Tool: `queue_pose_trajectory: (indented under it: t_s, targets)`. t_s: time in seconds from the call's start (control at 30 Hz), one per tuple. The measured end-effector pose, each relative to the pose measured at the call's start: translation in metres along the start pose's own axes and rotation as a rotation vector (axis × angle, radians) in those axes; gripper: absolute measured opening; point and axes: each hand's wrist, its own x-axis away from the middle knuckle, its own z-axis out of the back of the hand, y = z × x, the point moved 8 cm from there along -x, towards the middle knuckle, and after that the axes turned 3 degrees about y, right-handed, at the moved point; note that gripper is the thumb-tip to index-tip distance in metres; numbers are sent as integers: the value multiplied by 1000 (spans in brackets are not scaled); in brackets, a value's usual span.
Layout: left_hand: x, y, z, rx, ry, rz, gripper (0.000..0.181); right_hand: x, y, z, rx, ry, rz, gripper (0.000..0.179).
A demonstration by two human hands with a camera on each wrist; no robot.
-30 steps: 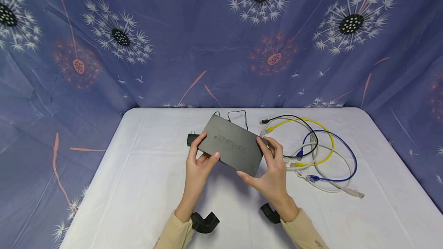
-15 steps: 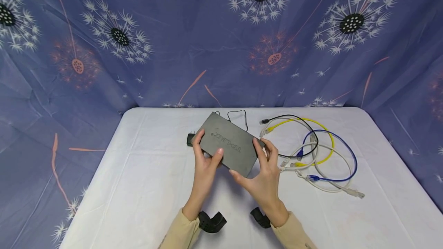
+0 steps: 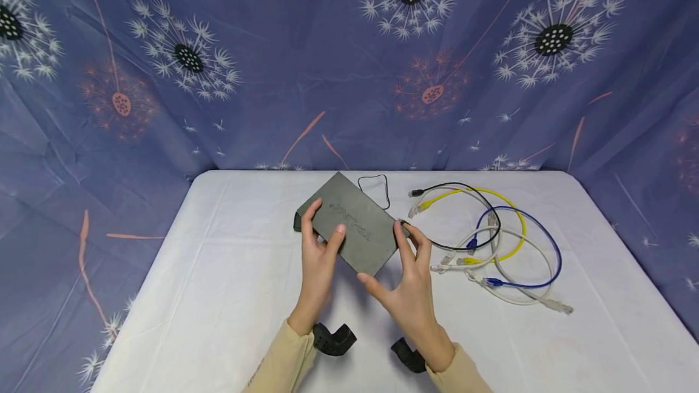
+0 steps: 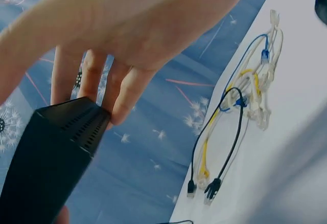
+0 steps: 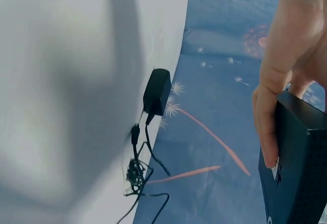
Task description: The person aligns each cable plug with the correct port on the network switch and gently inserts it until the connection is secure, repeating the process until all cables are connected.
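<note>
A flat dark grey TP-Link network switch (image 3: pixel 357 211) is held tilted above the table in both hands. My left hand (image 3: pixel 318 268) grips its left end, thumb on the top face near the front edge. At the right end my right hand (image 3: pixel 412 287) holds it between thumb and fingers. Vent slots line one side of the switch (image 4: pixel 48 157) in the left wrist view. The right wrist view shows fingers on the flat face of the switch (image 5: pixel 301 168), by a small white label. The far side is hidden in the head view.
On the white table (image 3: pixel 218 296), tangled network cables (image 3: pixel 524 232) in black, yellow, blue and white lie to the right. A black power adapter (image 5: pixel 157 92) with its thin cord lies behind the switch. Black curved pieces (image 3: pixel 334 341) sit at the wrists. A patterned blue curtain (image 3: pixel 349 77) stands behind.
Both hands have shifted the switch slightly left and turned it further clockwise. It now covers more of the power adapter. The cables have not moved.
</note>
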Motion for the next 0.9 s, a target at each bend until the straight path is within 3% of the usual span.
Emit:
queue_pose_trajectory:
  t_s: [0.2, 0.43, 0.7, 0.9]
  targets:
    - [-4, 1, 4, -14, 8, -18, 58, 5, -3, -1, -83, 8, -19, 82]
    - [-6, 1, 9, -67, 1, 14, 58, 13, -9, -4, -162, -37, -50, 74]
    - [-4, 24, 6, -131, -5, 31, 61, 21, -18, -5, -215, -72, -66, 71]
    - [-10, 8, 13, -127, -27, 43, 57, 24, -25, -6, -257, -85, -77, 76]
